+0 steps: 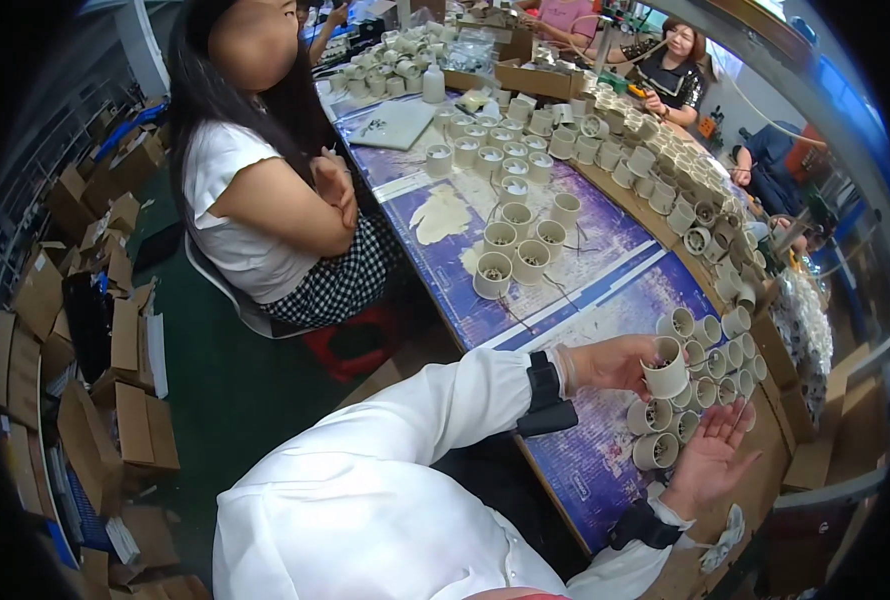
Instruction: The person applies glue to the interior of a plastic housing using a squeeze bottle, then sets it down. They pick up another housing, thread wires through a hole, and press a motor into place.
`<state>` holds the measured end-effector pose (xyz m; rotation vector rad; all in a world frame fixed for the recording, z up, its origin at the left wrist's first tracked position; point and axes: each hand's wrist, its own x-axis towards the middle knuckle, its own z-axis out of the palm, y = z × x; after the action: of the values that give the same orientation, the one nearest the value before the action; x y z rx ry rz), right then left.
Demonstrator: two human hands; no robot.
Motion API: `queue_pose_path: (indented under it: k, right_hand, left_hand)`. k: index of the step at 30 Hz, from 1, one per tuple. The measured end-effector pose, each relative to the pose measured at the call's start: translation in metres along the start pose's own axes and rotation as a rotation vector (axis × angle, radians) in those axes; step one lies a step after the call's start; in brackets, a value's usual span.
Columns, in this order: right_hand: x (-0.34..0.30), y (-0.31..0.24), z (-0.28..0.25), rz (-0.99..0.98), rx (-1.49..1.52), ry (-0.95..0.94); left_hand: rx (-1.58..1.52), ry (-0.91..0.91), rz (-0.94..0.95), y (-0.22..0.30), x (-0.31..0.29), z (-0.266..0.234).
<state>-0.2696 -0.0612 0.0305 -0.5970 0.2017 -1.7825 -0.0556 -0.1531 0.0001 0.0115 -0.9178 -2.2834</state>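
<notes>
My left hand (610,363) grips a small off-white cylindrical cup (667,381) by its side, with dark wiry bits visible inside. Palm up, my right hand (710,462) is spread with nothing in it, just below and right of that cup. Several similar cups (655,451) stand close together on the table around both hands, with small parts inside them. Farther up the table is another small group of open cups (493,274), with thin wires trailing from some. Beyond these are cups with white tops (489,160).
A long row of cups (645,160) fills a raised strip along the table's far side. The table (605,290) has a worn purple covering. To the left sits a person (255,190) with folded arms. Cardboard boxes (145,425) line the floor at left; other people work across the table.
</notes>
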Motion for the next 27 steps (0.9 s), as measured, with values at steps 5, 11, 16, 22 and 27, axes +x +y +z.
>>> queue_pose_path:
  k: [5, 11, 16, 22, 27]
  right_hand:
    - [0.000, 0.001, -0.004, 0.054, 0.018, -0.090]
    - [-0.003, 0.001, 0.001, 0.051, -0.015, -0.071]
    - [-0.004, 0.004, 0.005, 0.033, -0.049, 0.018]
    - [-0.003, 0.007, 0.000, 0.057, -0.067, -0.023]
    - [-0.004, 0.005, 0.000, 0.052, -0.080, -0.019]
  left_hand:
    - [0.001, -0.011, -0.003, -0.001, 0.000, 0.000]
    - [0.034, -0.036, -0.006, -0.001, 0.002, -0.001]
    - [0.033, -0.032, -0.001, -0.001, 0.002, -0.001]
    - [0.041, -0.034, -0.004, 0.000, -0.001, -0.001]
    - [0.024, -0.051, -0.023, -0.001, 0.001, -0.001]
